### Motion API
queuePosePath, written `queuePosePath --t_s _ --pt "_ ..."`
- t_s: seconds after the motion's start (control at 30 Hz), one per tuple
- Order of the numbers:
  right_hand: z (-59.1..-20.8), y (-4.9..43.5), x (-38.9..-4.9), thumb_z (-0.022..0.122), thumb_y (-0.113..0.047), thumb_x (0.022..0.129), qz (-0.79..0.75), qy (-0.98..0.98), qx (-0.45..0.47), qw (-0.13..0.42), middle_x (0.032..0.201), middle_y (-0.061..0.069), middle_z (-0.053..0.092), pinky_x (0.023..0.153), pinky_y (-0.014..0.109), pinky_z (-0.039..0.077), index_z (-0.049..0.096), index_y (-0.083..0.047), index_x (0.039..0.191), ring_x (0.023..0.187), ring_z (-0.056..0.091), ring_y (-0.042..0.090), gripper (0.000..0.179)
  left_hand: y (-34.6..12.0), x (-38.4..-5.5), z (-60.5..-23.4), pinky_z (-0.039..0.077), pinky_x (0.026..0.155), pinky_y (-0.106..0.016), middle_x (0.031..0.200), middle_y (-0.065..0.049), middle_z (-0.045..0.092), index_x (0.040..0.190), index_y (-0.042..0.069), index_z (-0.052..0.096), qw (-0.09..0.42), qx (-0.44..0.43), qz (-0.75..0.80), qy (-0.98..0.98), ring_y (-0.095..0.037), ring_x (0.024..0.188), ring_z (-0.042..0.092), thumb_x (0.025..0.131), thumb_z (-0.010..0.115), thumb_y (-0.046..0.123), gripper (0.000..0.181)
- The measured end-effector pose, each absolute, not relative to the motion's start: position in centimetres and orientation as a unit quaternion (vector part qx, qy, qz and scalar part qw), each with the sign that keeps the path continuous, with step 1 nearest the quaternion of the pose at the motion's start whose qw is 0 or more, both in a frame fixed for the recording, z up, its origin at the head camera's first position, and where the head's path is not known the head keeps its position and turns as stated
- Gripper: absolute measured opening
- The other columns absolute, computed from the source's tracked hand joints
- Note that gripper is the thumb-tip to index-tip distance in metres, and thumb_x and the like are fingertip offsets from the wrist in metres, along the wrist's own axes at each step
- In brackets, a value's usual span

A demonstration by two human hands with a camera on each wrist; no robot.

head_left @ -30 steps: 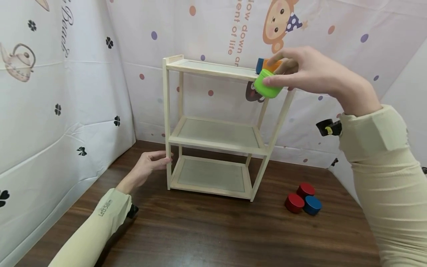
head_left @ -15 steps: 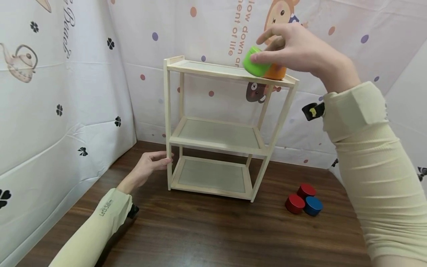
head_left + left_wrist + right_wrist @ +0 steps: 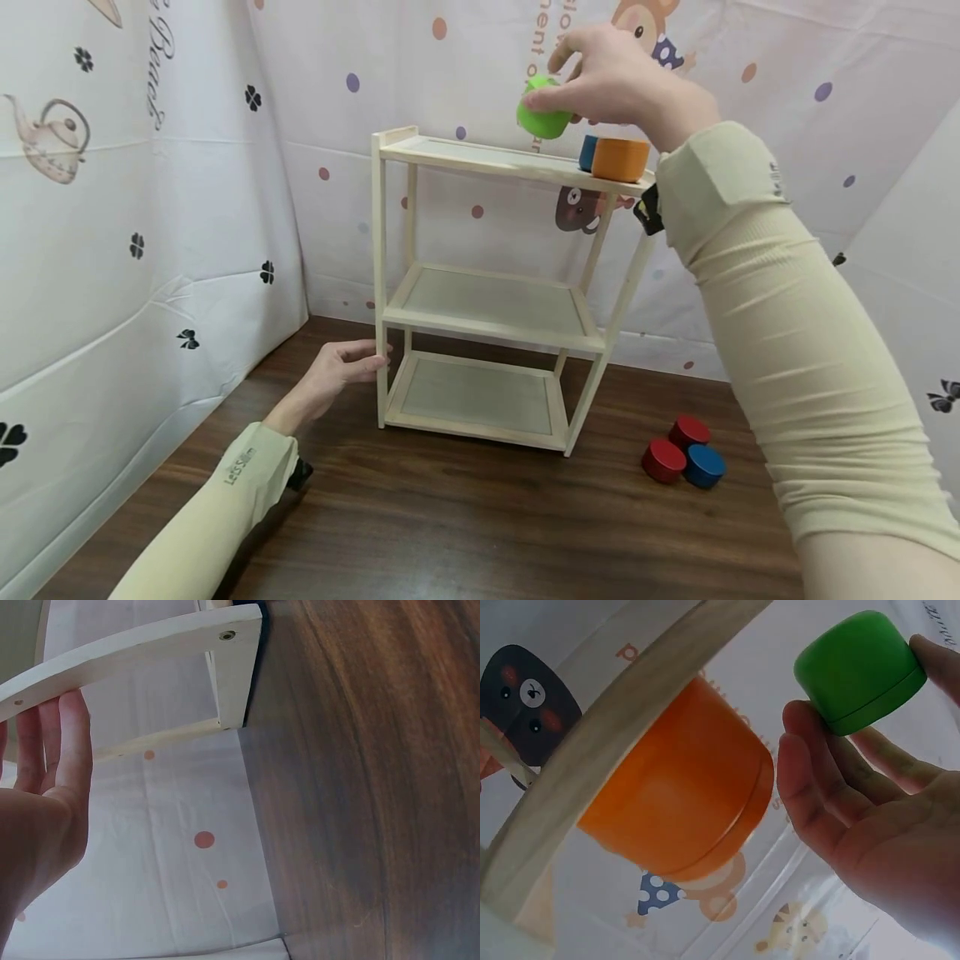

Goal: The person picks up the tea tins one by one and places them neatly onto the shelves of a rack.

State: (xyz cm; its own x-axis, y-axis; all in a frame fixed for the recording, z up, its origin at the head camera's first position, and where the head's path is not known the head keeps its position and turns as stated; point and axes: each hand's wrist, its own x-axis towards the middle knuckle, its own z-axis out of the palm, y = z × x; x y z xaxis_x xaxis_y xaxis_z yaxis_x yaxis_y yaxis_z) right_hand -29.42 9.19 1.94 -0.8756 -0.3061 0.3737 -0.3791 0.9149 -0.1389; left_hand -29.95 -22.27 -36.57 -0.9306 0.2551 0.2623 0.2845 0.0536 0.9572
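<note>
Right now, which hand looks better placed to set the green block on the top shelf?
Right, I'd judge: the right hand holds the green block, raised higher than the top shelf. The left hand is much lower, holding the rack post.

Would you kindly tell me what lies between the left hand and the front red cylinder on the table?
In the head view, the wooden rack stands between the left hand and the front red cylinder, then bare tabletop.

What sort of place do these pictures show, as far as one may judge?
Probably an improvised indoor recording corner: cartoon-printed fabric hangs behind and beside a dark wood-grain tabletop, on which a three-tier shelf stands.
</note>
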Motion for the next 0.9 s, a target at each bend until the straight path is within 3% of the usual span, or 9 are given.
queuePosePath --t_s 0.13,0.27,0.37,0.53,0.73,0.9 --pt "2.0 8.4 -30.4 0.057 -0.056 0.089 0.085 -0.968 0.164 0.169 0.127 0.008 0.050 0.083 0.022 0.050 0.037 -0.010 0.146 0.095 0.055 0.020 0.076 -22.2 -29.9 -36.5 0.057 0.090 -0.030 0.110 0.014 0.069 0.130 -0.005 0.056 0.012 -0.183 -0.664 -0.725 -0.018 0.110 0.065 0.092 0.066 0.020 0.047" --pt "1.8 7.9 -31.1 0.056 -0.052 0.091 0.071 -0.971 0.161 0.161 0.137 0.012 0.045 0.081 0.020 0.049 0.038 -0.005 0.145 0.097 0.053 0.020 0.074 -22.2 -30.0 -36.5 0.057 0.090 -0.030 0.111 0.014 0.069 0.130 -0.004 0.056 0.013 -0.185 -0.663 -0.726 -0.026 0.115 0.062 0.092 0.066 0.021 0.046" --pt "1.8 7.7 -31.5 0.055 -0.051 0.092 0.056 -0.972 0.161 0.161 0.135 0.014 0.046 0.077 0.021 0.046 0.041 -0.002 0.143 0.097 0.050 0.019 0.072 -22.1 -30.1 -36.5 0.057 0.089 -0.030 0.111 0.014 0.069 0.130 -0.004 0.056 0.012 -0.182 -0.661 -0.728 -0.021 0.113 0.064 0.092 0.066 0.021 0.047" --pt "1.6 7.3 -31.7 0.056 -0.051 0.091 0.037 -0.975 0.152 0.156 0.130 0.013 0.049 0.081 0.025 0.044 0.044 -0.001 0.140 0.101 0.046 0.019 0.070 -21.9 -30.2 -36.6 0.057 0.090 -0.032 0.111 0.014 0.069 0.130 -0.002 0.057 0.008 -0.178 -0.662 -0.728 -0.007 0.104 0.065 0.092 0.067 0.023 0.047" --pt "1.3 7.5 -32.0 0.056 -0.048 0.092 0.042 -0.979 0.146 0.137 0.137 0.016 0.049 0.099 0.036 0.046 0.041 -0.001 0.141 0.113 0.047 0.025 0.069 -21.8 -30.2 -36.6 0.057 0.091 -0.033 0.112 0.013 0.069 0.130 0.000 0.058 0.009 -0.181 -0.661 -0.729 -0.007 0.106 0.065 0.092 0.066 0.023 0.045" --pt "1.2 7.7 -32.0 0.055 -0.048 0.093 0.044 -0.981 0.142 0.121 0.137 0.016 0.048 0.104 0.040 0.043 0.038 -0.001 0.142 0.115 0.045 0.027 0.070 -21.8 -30.3 -36.6 0.056 0.092 -0.032 0.112 0.014 0.068 0.133 -0.006 0.052 0.009 -0.182 -0.658 -0.730 -0.012 0.109 0.065 0.092 0.066 0.023 0.052"
